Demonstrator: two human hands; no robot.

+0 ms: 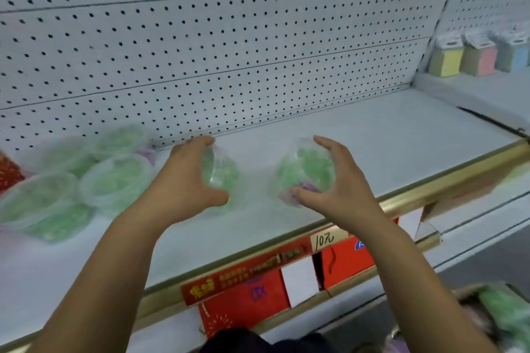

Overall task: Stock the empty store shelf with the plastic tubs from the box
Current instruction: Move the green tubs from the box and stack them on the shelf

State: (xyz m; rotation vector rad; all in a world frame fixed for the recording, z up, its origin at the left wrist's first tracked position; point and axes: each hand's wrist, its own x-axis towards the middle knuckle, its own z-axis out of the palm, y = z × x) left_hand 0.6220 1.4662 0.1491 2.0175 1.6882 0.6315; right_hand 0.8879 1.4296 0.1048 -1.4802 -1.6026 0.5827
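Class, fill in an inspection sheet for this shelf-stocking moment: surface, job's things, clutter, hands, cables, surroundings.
Surface: white shelf, mostly bare on the right.
Job's things: four tubs of green contents grouped at left; two more tubs in the hands; box with more at lower right.
Clutter: red item at far left.
Hands: left hand grips a tub; right hand cups another tub.
Cables: nothing seen.
Surroundings: pegboard behind; pastel packs on the neighbouring shelf; red boxes below.
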